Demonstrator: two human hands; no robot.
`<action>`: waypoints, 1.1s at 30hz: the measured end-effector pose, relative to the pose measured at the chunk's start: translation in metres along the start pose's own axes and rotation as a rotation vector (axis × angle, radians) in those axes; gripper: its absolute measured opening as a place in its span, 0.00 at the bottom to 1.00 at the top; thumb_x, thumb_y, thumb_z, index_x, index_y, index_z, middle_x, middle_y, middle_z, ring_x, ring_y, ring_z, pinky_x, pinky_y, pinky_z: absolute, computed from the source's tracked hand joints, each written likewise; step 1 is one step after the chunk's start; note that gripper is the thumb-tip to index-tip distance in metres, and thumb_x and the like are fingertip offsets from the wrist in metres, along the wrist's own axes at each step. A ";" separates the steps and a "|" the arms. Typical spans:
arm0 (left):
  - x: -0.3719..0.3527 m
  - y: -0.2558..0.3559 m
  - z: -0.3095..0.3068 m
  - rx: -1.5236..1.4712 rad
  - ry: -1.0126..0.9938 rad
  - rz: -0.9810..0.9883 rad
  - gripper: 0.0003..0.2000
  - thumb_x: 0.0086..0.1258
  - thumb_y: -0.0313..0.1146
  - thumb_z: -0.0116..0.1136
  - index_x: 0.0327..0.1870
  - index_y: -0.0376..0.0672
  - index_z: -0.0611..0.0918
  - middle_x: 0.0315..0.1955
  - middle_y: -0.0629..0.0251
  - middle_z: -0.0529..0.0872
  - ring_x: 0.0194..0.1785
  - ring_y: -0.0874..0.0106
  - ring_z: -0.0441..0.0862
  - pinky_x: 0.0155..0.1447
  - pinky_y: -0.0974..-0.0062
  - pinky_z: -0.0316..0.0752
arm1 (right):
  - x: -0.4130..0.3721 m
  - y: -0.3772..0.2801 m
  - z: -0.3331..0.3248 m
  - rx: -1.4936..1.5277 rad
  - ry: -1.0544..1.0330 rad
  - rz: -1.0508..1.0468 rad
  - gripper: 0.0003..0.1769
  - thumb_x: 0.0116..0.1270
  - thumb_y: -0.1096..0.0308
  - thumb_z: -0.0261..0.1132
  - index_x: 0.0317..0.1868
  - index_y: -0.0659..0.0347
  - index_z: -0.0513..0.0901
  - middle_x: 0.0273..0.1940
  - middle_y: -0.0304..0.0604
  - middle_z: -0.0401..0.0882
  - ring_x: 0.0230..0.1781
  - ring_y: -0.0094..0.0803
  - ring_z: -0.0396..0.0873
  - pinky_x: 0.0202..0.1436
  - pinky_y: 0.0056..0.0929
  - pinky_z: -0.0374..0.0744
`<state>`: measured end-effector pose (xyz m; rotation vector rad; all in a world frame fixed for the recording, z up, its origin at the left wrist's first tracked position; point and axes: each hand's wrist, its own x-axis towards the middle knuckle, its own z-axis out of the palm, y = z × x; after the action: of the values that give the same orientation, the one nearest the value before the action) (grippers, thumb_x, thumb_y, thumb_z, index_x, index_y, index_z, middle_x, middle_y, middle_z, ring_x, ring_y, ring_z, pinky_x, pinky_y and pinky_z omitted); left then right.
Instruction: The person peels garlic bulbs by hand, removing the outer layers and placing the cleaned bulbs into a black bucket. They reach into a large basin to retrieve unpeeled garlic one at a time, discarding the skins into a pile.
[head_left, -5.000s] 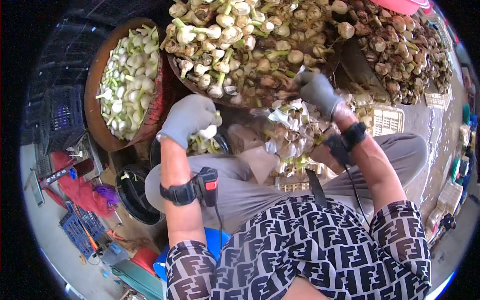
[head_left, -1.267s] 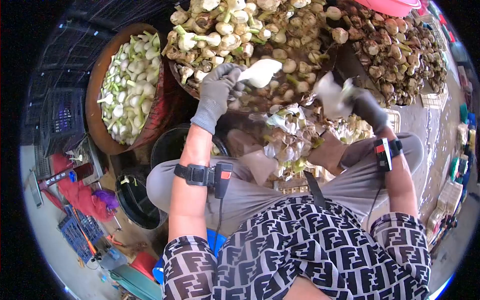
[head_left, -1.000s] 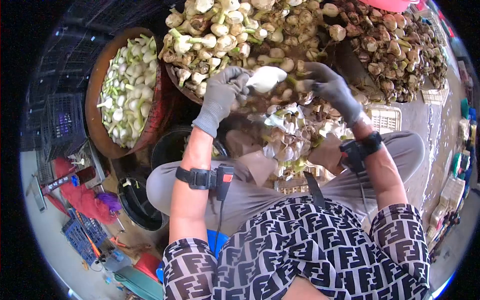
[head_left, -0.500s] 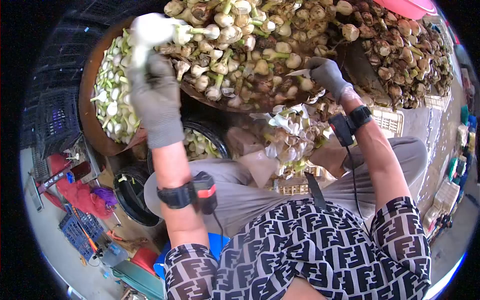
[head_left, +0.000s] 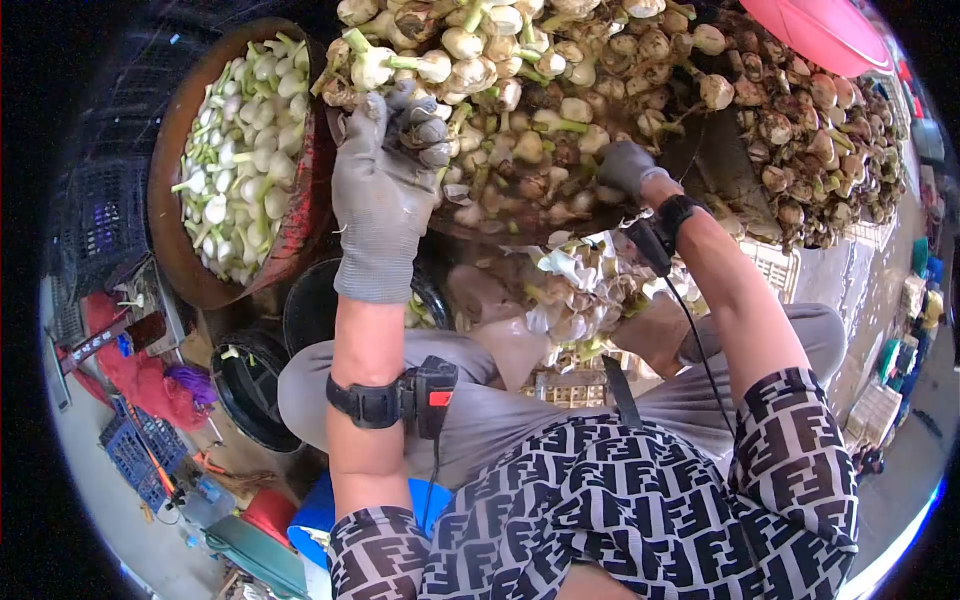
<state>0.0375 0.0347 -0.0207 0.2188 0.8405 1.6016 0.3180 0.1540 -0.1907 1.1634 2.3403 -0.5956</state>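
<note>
My left hand (head_left: 388,190), in a grey glove, is held over the near left edge of the garlic heap. Its fingers are loosely curled and apart from the thumb, with nothing visible in them. Just beyond it lie white garlic bulbs (head_left: 372,66) with green stem stubs. My right hand (head_left: 628,168), also gloved, is closed at the right side of the wet garlic (head_left: 530,150). A small knife blade showed from this fist a moment earlier; it is hidden now. At the left, a rusty round tub (head_left: 165,215) holds peeled white garlic.
Unpeeled garlic (head_left: 800,130) is piled at the right below a pink basin (head_left: 820,35). Peelings (head_left: 580,290) lie between my feet. Black buckets (head_left: 250,390) stand left of my knees, with a blue bucket (head_left: 310,525) nearer my body.
My left hand has moved right, away from the tub; the blurred white bulb by it is gone from there. My right hand has lowered slightly, and its blade no longer shows.
</note>
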 end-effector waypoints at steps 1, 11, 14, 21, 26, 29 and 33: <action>-0.001 -0.002 0.001 0.043 -0.004 -0.014 0.17 0.69 0.42 0.46 0.46 0.36 0.74 0.33 0.62 0.79 0.32 0.73 0.75 0.32 0.78 0.72 | 0.001 0.002 0.000 0.008 0.028 0.002 0.22 0.50 0.56 0.59 0.40 0.64 0.81 0.41 0.57 0.79 0.42 0.47 0.79 0.45 0.36 0.76; -0.010 -0.021 0.010 0.187 0.054 -0.124 0.14 0.68 0.41 0.49 0.46 0.40 0.75 0.29 0.68 0.78 0.28 0.79 0.76 0.30 0.82 0.74 | 0.012 -0.033 -0.003 0.211 -0.011 0.226 0.20 0.56 0.55 0.58 0.41 0.63 0.81 0.45 0.54 0.78 0.46 0.47 0.77 0.50 0.36 0.74; -0.015 -0.029 0.016 0.557 0.076 -0.060 0.13 0.70 0.39 0.45 0.45 0.39 0.75 0.30 0.68 0.77 0.26 0.78 0.74 0.26 0.81 0.71 | -0.007 -0.043 -0.012 0.278 0.011 0.294 0.21 0.57 0.55 0.59 0.44 0.62 0.80 0.47 0.51 0.77 0.48 0.46 0.76 0.51 0.35 0.74; -0.017 -0.044 0.016 0.653 0.015 -0.218 0.13 0.67 0.39 0.51 0.42 0.40 0.78 0.31 0.69 0.79 0.30 0.80 0.76 0.29 0.82 0.72 | 0.005 -0.039 0.034 0.197 -0.115 0.183 0.20 0.54 0.55 0.60 0.42 0.60 0.81 0.44 0.51 0.79 0.45 0.44 0.78 0.48 0.35 0.75; -0.021 -0.033 0.023 0.625 0.035 -0.207 0.13 0.67 0.41 0.51 0.42 0.40 0.78 0.30 0.70 0.79 0.30 0.80 0.75 0.30 0.82 0.71 | 0.026 -0.038 0.047 0.019 -0.184 0.015 0.20 0.54 0.55 0.60 0.42 0.59 0.81 0.44 0.49 0.79 0.42 0.47 0.79 0.46 0.36 0.76; -0.013 -0.038 0.007 0.643 -0.028 -0.181 0.14 0.65 0.40 0.55 0.44 0.40 0.77 0.32 0.69 0.79 0.30 0.80 0.75 0.31 0.82 0.71 | -0.004 -0.056 0.002 0.097 -0.046 0.099 0.18 0.54 0.55 0.60 0.37 0.60 0.82 0.40 0.50 0.81 0.40 0.45 0.79 0.44 0.37 0.76; -0.006 -0.064 -0.009 1.170 -0.170 0.089 0.28 0.53 0.43 0.67 0.49 0.34 0.72 0.43 0.56 0.79 0.45 0.66 0.79 0.49 0.73 0.74 | -0.024 -0.048 -0.008 0.539 0.080 0.094 0.18 0.57 0.56 0.62 0.32 0.66 0.81 0.28 0.45 0.81 0.26 0.31 0.79 0.29 0.28 0.76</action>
<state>0.0843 0.0246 -0.0649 1.2021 1.5593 0.9690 0.2901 0.1166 -0.1622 1.5377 2.2370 -1.2142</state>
